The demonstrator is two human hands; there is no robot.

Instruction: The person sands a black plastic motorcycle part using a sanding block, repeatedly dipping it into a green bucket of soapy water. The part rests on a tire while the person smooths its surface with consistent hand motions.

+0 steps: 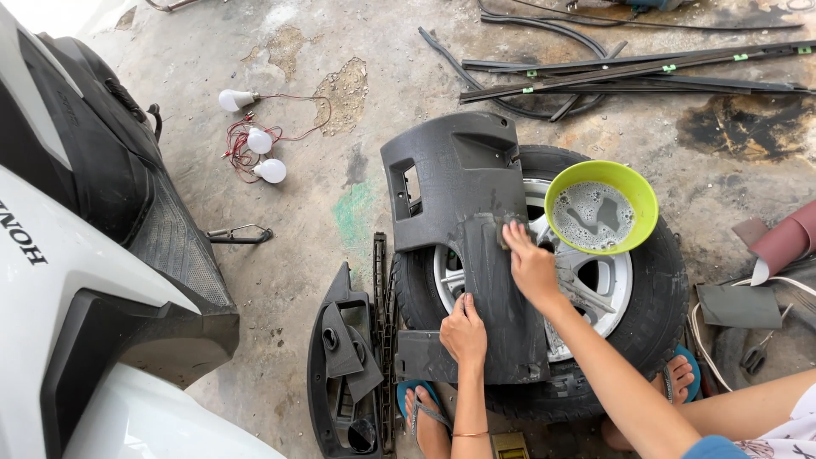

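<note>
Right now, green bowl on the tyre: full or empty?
Partly full. The green bowl stands upright on the tyre and holds a shallow pool of soapy, bubbly water; its inner wall shows above the liquid.

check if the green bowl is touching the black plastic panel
Apart. The head view shows the green bowl sitting on the tyre, with a strip of silver wheel rim showing between it and the black plastic panel.

Floor [289, 255]: bare grey concrete, stained, chipped, with a green paint smear and a dark oily patch at upper right. Lighting: soft daylight. Left edge: white and black scooter [76, 280]. Upper left: three white bulbs [255, 140] on red wires. Top: long black trim strips [629, 72]. Right edge: sandpaper sheets [739, 306], reddish roll [786, 242].
</note>
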